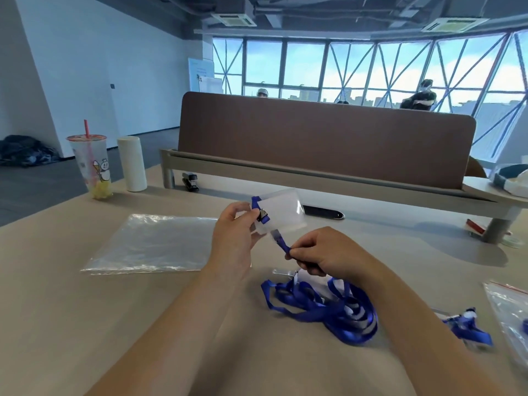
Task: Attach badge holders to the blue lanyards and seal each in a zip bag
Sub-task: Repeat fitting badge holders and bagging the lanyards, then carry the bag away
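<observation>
My left hand pinches a clear badge holder by its left edge, raised above the table; one blue lanyard clip sits on that edge. My right hand pinches the second blue strap end, whose metal clip meets the holder's lower edge. The lanyard's blue loops lie heaped on the table under my right wrist. A flat clear zip bag lies to the left of my left hand.
A drink cup with a red straw and a white cylinder stand at the far left. A stapler sits by the brown divider. Another lanyard and a red-zip bag lie at the right edge.
</observation>
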A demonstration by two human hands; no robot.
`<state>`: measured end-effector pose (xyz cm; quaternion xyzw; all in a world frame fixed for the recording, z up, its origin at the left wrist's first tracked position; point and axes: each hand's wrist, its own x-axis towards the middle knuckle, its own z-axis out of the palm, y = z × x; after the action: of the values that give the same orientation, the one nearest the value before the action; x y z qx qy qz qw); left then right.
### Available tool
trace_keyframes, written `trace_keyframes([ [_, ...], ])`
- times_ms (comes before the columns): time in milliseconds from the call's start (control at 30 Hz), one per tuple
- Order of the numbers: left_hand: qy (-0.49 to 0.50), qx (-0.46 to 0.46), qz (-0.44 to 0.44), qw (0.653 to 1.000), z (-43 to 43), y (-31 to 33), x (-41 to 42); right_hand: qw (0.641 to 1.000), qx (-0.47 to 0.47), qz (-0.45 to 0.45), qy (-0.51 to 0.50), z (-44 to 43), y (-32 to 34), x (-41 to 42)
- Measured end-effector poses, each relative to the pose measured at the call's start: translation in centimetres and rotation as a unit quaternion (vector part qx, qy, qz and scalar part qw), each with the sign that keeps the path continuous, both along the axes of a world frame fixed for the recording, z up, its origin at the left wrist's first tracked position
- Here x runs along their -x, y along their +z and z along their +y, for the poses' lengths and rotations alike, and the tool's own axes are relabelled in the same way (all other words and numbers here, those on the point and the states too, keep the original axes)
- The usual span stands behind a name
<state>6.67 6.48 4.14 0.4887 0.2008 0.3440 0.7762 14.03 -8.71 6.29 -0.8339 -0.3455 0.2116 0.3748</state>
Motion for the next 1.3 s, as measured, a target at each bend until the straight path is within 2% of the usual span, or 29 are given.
trace_keyframes([
  [167,0.047,-0.165,0.053,0.984,-1.1,-0.1,0.1,0.998,0.041,-0.045,0.019,-0.6,1.2,-0.1],
  [333,0.087,-0.352,0.074,0.929,-2.0,-0.1,0.4,0.995,0.026,-0.094,0.021,-1.9,2.8,-0.6],
  [467,0.051,-0.463,0.101,0.879,-2.5,-0.3,0.5,0.992,-0.021,-0.124,0.023,-2.9,3.9,-0.7],
  [533,0.02,-0.48,0.125,0.868,-2.7,0.1,0.5,0.991,-0.035,-0.127,0.033,-3.5,4.4,-0.8],
  [700,-0.116,-0.4,0.146,0.897,-2.7,1.8,1.1,0.986,-0.085,-0.138,0.026,-4.8,5.3,-1.2],
  [867,-0.241,-0.343,0.169,0.892,-2.7,1.8,1.7,0.983,-0.071,-0.167,0.033,-4.7,4.9,-1.3],
  [967,-0.292,-0.272,0.138,0.906,-2.6,1.6,1.7,0.982,-0.091,-0.163,0.023,-4.3,4.3,-1.5],
  [1133,-0.316,-0.105,0.026,0.942,-1.9,1.3,1.7,0.981,-0.154,-0.114,-0.013,-3.9,3.2,-1.5],
  [1300,-0.267,0.055,-0.064,0.96,-1.5,0.7,1.1,0.989,-0.14,-0.048,-0.02,-3.2,2.1,-1.2],
])
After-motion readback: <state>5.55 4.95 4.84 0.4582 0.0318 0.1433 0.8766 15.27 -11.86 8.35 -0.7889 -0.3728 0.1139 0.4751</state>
